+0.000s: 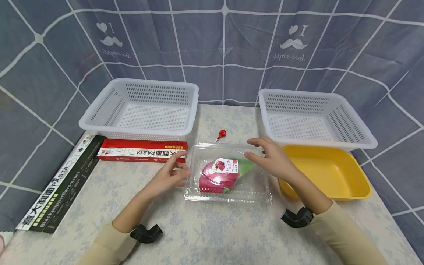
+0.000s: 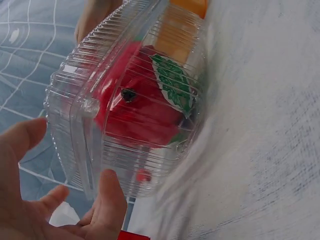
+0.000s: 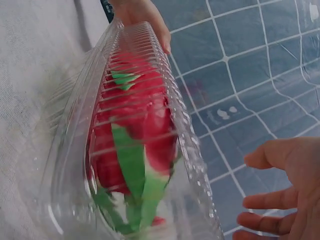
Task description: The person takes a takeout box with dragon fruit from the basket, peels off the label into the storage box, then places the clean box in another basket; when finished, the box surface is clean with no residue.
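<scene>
A clear plastic clamshell box (image 1: 256, 189) lies on the table with its lid down. Inside it is a pink dragon fruit (image 1: 212, 178) with green leaf tips, possibly a model; a white label (image 1: 226, 166) shows over it. My left hand (image 1: 169, 173) is at the box's left side, fingers loosely bent and apart; whether a fingertip touches the plastic I cannot tell. Over the right side hovers my right hand (image 1: 273, 158), its fingers spread and holding nothing. In the right wrist view those fingers (image 3: 272, 200) stand apart from the box wall.
Behind the box lies a red lollipop (image 1: 222, 133). White baskets stand at back left (image 1: 159, 114) and back right (image 1: 298, 125). A yellow basin (image 1: 328, 173) sits right of the box. Red (image 1: 142, 151) and black (image 1: 63, 187) pasta boxes lie on the left.
</scene>
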### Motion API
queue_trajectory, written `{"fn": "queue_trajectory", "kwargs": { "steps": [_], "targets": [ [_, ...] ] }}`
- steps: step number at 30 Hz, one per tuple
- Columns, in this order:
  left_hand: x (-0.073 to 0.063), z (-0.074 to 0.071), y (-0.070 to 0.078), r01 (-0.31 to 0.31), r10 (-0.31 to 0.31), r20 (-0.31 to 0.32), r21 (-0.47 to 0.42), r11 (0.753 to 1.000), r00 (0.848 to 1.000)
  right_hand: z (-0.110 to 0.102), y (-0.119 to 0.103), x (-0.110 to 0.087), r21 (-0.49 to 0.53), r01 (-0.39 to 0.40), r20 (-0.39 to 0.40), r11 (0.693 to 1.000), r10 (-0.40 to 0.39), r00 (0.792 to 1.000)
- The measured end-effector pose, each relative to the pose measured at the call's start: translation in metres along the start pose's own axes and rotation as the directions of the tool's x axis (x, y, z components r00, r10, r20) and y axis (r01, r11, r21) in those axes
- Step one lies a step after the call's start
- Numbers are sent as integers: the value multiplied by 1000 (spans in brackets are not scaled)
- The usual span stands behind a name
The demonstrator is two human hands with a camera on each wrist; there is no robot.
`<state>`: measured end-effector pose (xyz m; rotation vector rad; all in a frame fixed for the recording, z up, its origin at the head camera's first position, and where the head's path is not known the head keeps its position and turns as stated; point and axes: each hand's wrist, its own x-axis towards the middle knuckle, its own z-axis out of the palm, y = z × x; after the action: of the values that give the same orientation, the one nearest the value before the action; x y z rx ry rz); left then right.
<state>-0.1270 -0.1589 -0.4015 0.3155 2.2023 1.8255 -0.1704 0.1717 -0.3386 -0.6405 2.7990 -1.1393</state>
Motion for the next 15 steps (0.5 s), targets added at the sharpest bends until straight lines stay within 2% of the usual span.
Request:
{"fn": "queue_trajectory", "kwargs": {
  "steps": [7,15],
  "targets": [
    [2,1,-6,-58,59,85,-12,998,995,6,-6,4,-49,69,19,996,-68,997],
    [3,3,-10,-88,92,85,-52,995,992,12,-11,6,-114,92,71,989,-84,994]
  ]
}}
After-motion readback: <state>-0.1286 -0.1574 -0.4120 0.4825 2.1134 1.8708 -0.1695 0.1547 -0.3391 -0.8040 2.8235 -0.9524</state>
